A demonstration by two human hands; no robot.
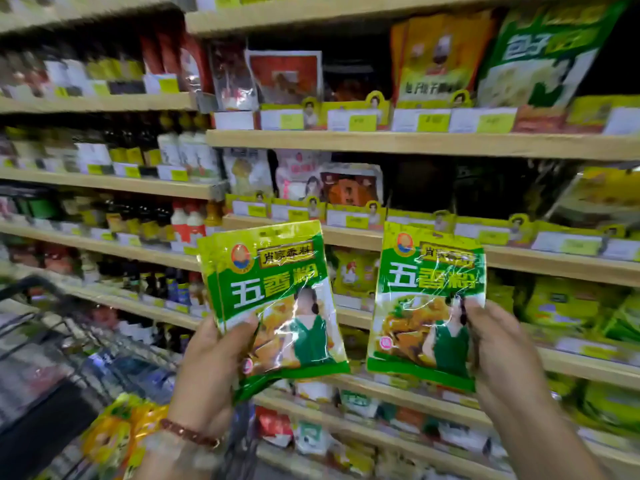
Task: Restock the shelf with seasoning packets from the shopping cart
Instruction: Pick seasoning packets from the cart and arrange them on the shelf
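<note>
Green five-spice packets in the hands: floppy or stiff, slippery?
Likely floppy: the left hand packet buckles at its bottom edge. Probably slippery: the glossy film glares. Seemingly light: the right hand pinches its packet by one edge.

Layout, head view. Left hand held the left packet upright, in front of the shelves; right hand held the right packet just beside it, the two apart. Shopping cart stood lower left, w/ more packets in it, below the left hand. Bottles sat on shelves at left; bagged goods on shelves at right, behind both packets.
</note>
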